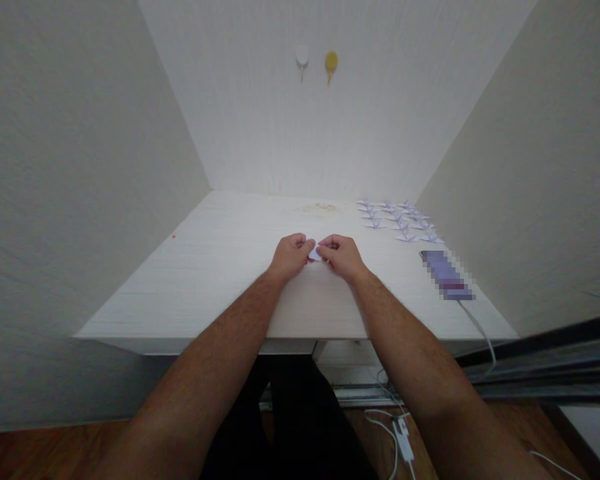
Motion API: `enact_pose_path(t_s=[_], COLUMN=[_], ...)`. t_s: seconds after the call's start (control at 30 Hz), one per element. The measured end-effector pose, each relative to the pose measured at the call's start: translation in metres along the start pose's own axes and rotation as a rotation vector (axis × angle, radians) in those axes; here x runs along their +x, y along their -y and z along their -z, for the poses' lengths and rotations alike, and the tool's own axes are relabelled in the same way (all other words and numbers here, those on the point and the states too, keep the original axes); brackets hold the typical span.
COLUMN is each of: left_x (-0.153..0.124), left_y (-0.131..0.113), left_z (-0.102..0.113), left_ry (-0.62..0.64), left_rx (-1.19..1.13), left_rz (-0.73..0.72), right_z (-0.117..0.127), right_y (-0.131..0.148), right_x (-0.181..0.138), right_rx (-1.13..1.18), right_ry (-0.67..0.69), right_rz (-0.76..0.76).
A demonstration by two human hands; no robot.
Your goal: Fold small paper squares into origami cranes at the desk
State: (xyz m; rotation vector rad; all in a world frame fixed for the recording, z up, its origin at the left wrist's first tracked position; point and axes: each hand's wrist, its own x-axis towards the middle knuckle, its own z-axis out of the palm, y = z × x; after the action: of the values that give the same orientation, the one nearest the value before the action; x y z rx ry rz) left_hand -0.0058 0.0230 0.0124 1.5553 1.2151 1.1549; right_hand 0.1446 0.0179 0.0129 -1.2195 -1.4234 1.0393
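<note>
Over the middle of the white desk point(205, 267), a small pale lilac piece of paper point(315, 253) is pinched between both hands. My left hand point(293, 255) grips its left side with thumb and fingers closed. On the opposite side my right hand point(343, 256) is closed on the same paper. The fingers hide much of it, so its folds cannot be made out. Several folded paper cranes point(397, 217) of a similar pale colour stand in rows at the back right of the desk.
A phone point(447, 275) with a blurred screen lies at the right, its white cable point(481, 331) hanging over the front edge. Walls enclose the desk on three sides. White and yellow hooks point(331, 61) are on the back wall. A power strip point(404, 439) lies on the floor.
</note>
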Motion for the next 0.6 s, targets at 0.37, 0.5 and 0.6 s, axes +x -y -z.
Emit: enact_pose_path(t_s=[0.37, 0.5, 0.6], left_x=[0.0010, 0.0016, 0.0023], left_y=[0.0024, 0.0042, 0.0060], left_z=[0.0007, 0.0009, 0.0010], left_ry=[-0.021, -0.020, -0.012], left_rx=[0.026, 0.003, -0.003], left_rz=[-0.049, -0.063, -0.070], right_z=[0.0011, 0.0014, 0.0019], right_y=[-0.0031, -0.0027, -0.0030], right_x=[0.0001, -0.0003, -0.0001], right_rx=[-0.025, -0.026, -0.037], right_ry=[0.009, 0.003, 0.001], right_rz=[0.008, 0.020, 0.053])
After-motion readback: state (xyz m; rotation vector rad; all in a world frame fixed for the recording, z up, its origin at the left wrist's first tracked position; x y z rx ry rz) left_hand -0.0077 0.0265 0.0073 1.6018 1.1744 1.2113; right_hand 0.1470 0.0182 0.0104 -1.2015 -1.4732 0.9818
